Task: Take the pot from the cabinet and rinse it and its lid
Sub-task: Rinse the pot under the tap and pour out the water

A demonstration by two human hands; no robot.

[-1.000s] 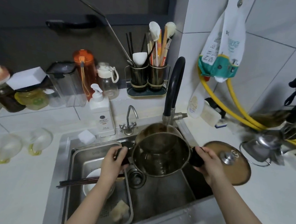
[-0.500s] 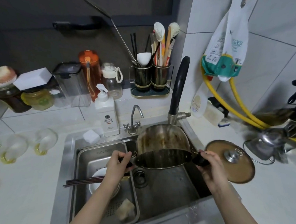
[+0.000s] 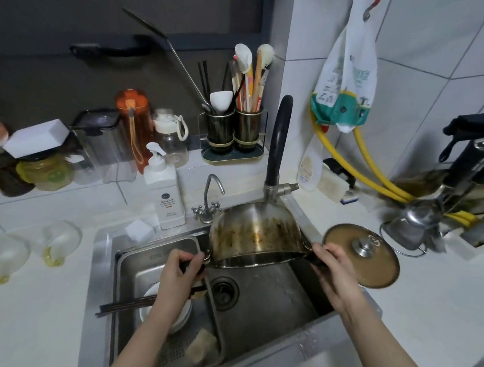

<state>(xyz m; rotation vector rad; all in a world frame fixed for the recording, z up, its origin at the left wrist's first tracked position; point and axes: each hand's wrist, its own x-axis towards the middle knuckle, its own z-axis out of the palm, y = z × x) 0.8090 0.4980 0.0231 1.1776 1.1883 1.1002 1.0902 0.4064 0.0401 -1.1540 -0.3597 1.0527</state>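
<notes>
Only the one head view here, looking down at the sink. The pot was tipped nearly upside down over the basin, mouth toward the drain, with its scorched, streaky base facing up. The left hand was closed around the left side handle and the right hand around the right one — both looked like firm wraps, not fingertip pinches. My guess is this was the dump-out part of the rinse. To do it well I'd keep both grips tight, since wet handles get slippery, and hold the rim low in the basin so the water doesn't splash over the front edge. I'd also watch the black faucet, which sat just behind the pot.

The lid lay knob-up on the white counter right beside the right hand, apparently not rinsed yet.

Room-wise it was pretty cramped — a strainer tray with a bowl and chopsticks filled the left of the sink, a soap bottle and jars lined the back, and yellow hoses ran along the tiled wall.
</notes>
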